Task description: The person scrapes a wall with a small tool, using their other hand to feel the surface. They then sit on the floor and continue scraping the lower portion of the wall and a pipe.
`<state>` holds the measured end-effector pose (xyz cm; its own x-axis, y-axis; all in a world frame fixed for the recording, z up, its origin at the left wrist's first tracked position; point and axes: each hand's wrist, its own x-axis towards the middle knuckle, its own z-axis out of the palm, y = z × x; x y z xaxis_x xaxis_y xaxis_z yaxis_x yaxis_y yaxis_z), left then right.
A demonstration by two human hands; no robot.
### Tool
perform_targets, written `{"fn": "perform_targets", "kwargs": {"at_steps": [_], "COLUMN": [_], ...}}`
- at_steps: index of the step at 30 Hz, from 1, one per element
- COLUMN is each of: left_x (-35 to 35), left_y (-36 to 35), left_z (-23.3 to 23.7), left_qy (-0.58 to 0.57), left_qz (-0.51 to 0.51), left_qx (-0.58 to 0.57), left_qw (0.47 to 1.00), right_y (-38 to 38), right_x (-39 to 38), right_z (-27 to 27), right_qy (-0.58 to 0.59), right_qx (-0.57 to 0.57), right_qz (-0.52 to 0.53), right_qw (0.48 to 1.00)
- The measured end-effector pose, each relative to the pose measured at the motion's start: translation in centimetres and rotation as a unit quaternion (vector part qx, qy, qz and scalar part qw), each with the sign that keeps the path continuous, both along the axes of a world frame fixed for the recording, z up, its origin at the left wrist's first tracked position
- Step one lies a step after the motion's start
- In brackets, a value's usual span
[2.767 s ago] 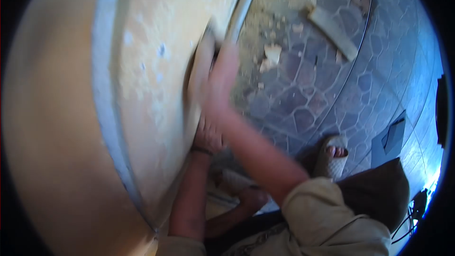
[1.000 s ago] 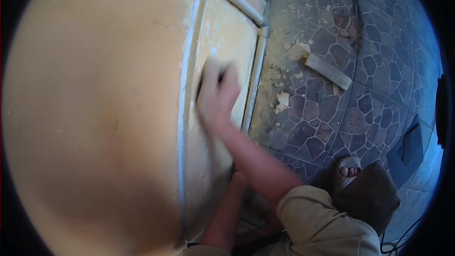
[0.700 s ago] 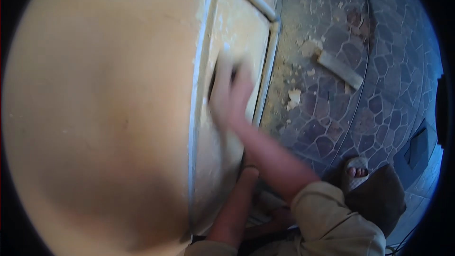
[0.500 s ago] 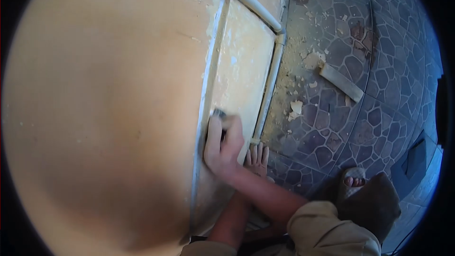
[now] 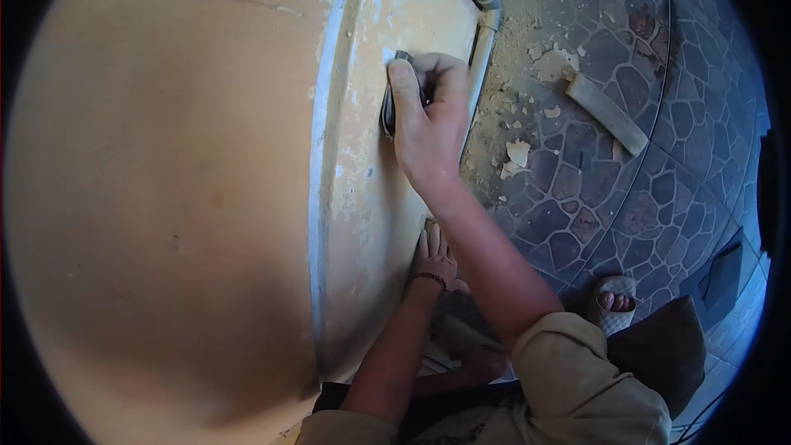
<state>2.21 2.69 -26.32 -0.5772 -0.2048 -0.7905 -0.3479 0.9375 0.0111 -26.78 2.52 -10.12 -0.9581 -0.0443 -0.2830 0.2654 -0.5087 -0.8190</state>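
Observation:
My right hand (image 5: 434, 119) is closed around a dark folded sheet (image 5: 389, 110) that looks like sandpaper. It presses this against the lower wall panel (image 5: 362, 222), where the cream paint is patchy with white spots. Thumb on the near side, the fingers curl over the far side and hide part of the sheet. Lower down, my left hand (image 5: 437, 261), with a dark bracelet at the wrist, lies with fingers stretched out at the foot of the wall. Nothing shows in it.
A pale ledge strip (image 5: 317, 189) divides the panel from the smooth upper wall (image 5: 181, 165). A pipe (image 5: 484, 41) runs along the wall's base. Paint flakes (image 5: 517, 154) and a wooden block (image 5: 608, 114) lie on the stone-patterned floor (image 5: 634, 222). A sandalled foot (image 5: 615, 301) stands nearby.
My right hand has moved up along the panel, away from my body, still gripping the dark sheet. My left hand stays low by the wall; the view has shifted slightly.

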Motion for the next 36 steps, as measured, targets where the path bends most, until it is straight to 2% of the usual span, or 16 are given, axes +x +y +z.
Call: {"fn": "perform_targets", "kwargs": {"at_steps": [2,4,7,8,11,14,17,19,22,24,26,28,31,33,35,36], "left_x": [-1.4,-4.2,-4.5,-3.9,-2.8,-2.8,-2.7,-2.7,-3.0,1.4,2.4,-0.7,-4.8,-0.2,0.4,0.5], "left_y": [0.6,0.5,0.6,0.8,2.8,3.1,1.3,0.8,0.4,-0.9,-0.9,0.9,1.7,0.4,0.1,0.0], "left_z": [1.0,2.1,4.1,4.3,4.3,3.4,2.5,2.5,2.6,-1.3,-2.0,1.0,4.5,0.2,0.4,1.2], "left_qy": [-0.072,-0.092,-0.150,-0.150,-0.133,-0.154,-0.226,-0.200,-0.156,-0.021,-0.021,-0.150,-0.261,0.027,0.148,0.124], "left_qz": [-0.081,-0.080,-0.077,-0.104,-0.178,-0.207,-0.155,-0.133,-0.100,0.042,0.010,-0.194,-0.191,-0.270,-0.262,-0.227], "left_qx": [-0.052,-0.043,-0.030,-0.063,-0.159,-0.171,-0.057,-0.036,-0.002,0.103,0.075,-0.084,-0.071,-0.187,-0.205,-0.168], "left_qw": [0.993,0.992,0.985,0.981,0.962,0.951,0.960,0.970,0.983,0.994,0.997,0.966,0.944,0.944,0.931,0.951], "right_y": [0.1,-0.3,0.6,1.0,2.0,2.1,2.9,3.6,3.8,3.4,3.4,3.1,1.7,1.5,1.3,1.4], "right_x": [1.1,4.4,5.5,5.2,4.0,4.3,4.0,3.5,3.3,3.8,4.1,4.1,3.8,3.4,5.0,5.4], "right_z": [-0.2,-1.5,-3.2,-3.1,-1.5,-1.6,-1.5,-1.2,-1.0,-0.7,-0.4,-0.5,-0.9,-0.3,0.3,0.4], "right_qy": [-0.028,-0.028,-0.019,-0.018,-0.125,-0.080,-0.072,-0.077,-0.078,-0.068,-0.110,-0.113,-0.088,-0.113,-0.115,-0.115], "right_qx": [0.009,0.030,0.137,0.127,-0.070,-0.114,-0.178,-0.206,-0.199,-0.163,-0.135,-0.105,-0.074,-0.075,-0.082,-0.085], "right_qz": [-0.015,-0.019,0.068,0.068,0.099,0.066,0.074,0.104,0.149,0.145,0.166,0.155,0.106,0.085,0.085,0.083], "right_qw": [0.999,0.999,0.988,0.989,0.985,0.988,0.979,0.970,0.966,0.974,0.971,0.976,0.988,0.987,0.986,0.986]}}
